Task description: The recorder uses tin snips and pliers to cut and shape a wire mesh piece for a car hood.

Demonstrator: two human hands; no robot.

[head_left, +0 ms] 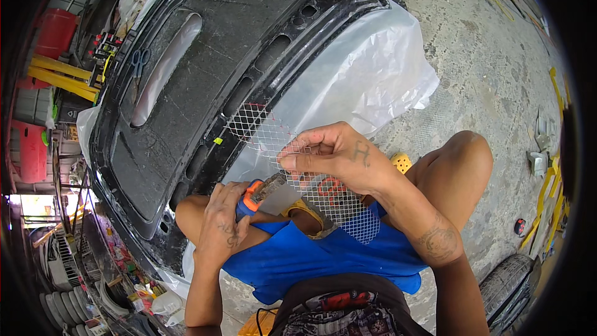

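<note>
The wire mesh (339,206) is held up between the person's knees as a long, slightly curving strip, its far end over the edge of the black vehicle panel (217,62) and its near end over the blue shorts (336,261). The right hand (341,154) has thumb and fingers pinched together on the strip near its middle. The left hand (222,214) has its fingers wrapped around the orange-and-blue handle of a tool (252,196), whose dull metal head points at the strip's left edge; the head is too small and dark to tell whether it bites a wire or only sits beside the mesh.

The mesh looks light, so a pinch should carry it easily. It is probably springy along its length yet soft enough to bend or crease under a hard squeeze, and the open diamonds may stretch out of shape if pulled. Slipping seems unlikely, since fingertips can settle into the gaps. Cut wire ends along the edges could prick or snag cloth, so the safer hold is flat across several diamonds, just inside the edge and close to the tool's head.
</note>
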